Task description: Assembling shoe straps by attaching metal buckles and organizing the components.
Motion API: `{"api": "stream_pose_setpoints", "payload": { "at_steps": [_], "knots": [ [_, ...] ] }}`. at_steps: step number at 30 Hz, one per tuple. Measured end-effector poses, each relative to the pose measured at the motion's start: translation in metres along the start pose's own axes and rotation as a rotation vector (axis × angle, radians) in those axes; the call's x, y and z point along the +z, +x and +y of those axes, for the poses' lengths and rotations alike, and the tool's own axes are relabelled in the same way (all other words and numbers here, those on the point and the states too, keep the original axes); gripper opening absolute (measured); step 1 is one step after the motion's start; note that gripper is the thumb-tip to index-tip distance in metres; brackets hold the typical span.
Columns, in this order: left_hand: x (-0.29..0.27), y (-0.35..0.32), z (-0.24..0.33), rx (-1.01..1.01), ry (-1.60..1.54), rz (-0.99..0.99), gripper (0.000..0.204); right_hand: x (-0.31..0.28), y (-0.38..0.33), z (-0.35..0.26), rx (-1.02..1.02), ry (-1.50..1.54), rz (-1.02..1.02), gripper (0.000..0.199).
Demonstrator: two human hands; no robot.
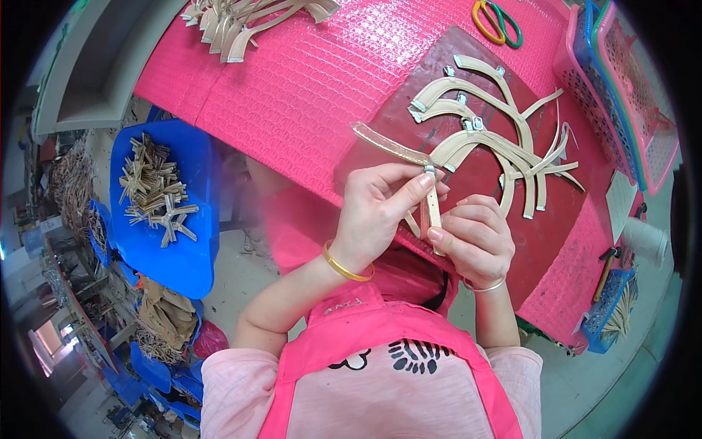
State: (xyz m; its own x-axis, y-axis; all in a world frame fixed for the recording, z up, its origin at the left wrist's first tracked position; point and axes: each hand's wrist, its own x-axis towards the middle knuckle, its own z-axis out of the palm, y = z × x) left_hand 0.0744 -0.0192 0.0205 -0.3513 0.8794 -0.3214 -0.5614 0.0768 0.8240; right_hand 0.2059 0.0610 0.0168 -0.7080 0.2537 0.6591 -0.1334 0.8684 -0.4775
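Observation:
Between my hands is a beige strap [433,208] with a small silver buckle [429,169] on it. My left hand [384,201] pinches it just below the buckle, thumb on top. Lower down, the fingertips of my right hand [479,238] are closed on the strap's end. A longer strip [391,150] with a clear-looking edge reaches from the buckle to the upper left. Just beyond my hands, several curved beige straps [504,143], some with silver buckles, lie overlapping on a dark red board [373,164].
A pink-covered table [292,95] carries a strap pile [241,25] at its far left and yellow and green-handled scissors [501,25] at the back. Stacked plastic baskets [610,95] stand at the right. Left of the table, a blue tub [197,256] holds star-shaped strap pieces [157,186].

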Motion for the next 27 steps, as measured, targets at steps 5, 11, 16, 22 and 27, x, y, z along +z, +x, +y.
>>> {"api": "stream_pose_setpoints", "payload": {
  "at_steps": [5, 11, 16, 22, 27],
  "knots": [
    [0.003, -0.003, -0.002, 0.063, 0.013, 0.040, 0.020, 0.003, 0.002, 0.000, 0.113, 0.089, 0.035, 0.020],
    [-0.014, -0.009, 0.003, 0.065, 0.203, -0.138, 0.024, 0.019, 0.032, 0.009, 0.962, 0.726, 0.263, 0.009],
    [-0.024, -0.008, 0.003, 0.175, 0.450, -0.127, 0.018, 0.027, 0.019, 0.009, 1.058, 0.817, 0.327, 0.010],
    [-0.017, -0.007, 0.007, 0.004, 0.273, -0.142, 0.018, 0.023, 0.023, 0.010, 0.928, 0.776, 0.356, 0.009],
    [-0.026, -0.005, 0.024, -0.080, 0.502, -0.105, 0.016, 0.021, 0.018, -0.005, 0.875, 0.702, 0.149, 0.012]
  ]
}}
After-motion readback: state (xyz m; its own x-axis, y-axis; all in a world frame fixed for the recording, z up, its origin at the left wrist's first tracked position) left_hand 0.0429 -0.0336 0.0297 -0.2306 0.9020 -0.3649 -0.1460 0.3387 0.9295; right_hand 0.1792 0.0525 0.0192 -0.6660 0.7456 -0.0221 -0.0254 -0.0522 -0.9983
